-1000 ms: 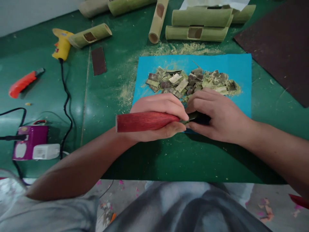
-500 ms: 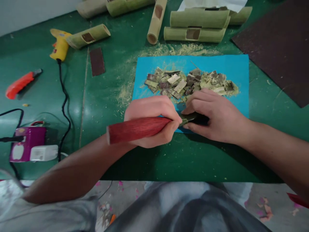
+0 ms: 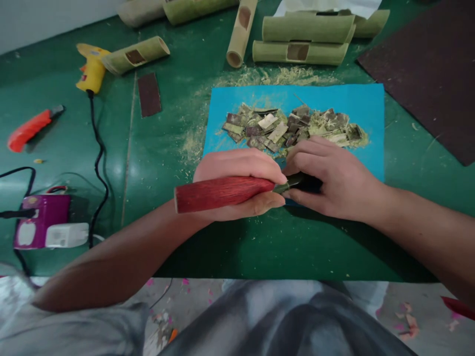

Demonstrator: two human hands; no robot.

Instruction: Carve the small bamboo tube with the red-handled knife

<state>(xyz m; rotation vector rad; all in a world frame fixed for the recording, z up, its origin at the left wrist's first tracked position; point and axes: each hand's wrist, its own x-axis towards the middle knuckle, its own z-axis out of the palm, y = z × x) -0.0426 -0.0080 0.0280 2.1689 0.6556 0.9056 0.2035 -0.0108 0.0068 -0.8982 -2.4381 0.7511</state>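
Left hand (image 3: 241,165) grips the red handle (image 3: 222,194), right hand (image 3: 336,178) pinches the dark piece (image 3: 308,183) past its narrow end, so imo keep that pinch rock steady.

Passage on my body's side of my left fingers (image 3: 260,166) and my right fingers (image 3: 308,162): open tabletop (image 3: 278,247). Between the two, no passage: the gap is narrow and filled by a dark piece (image 3: 296,181). Left of my left fingers, the red handle (image 3: 222,194) projects as an obstacle; past it, open tabletop extends to the black cord (image 3: 99,159). Directly ahead, the chip pile (image 3: 272,129) blocks any low path; I have clearance only above it. Farther ahead, bamboo tubes (image 3: 308,28) form a barrier.
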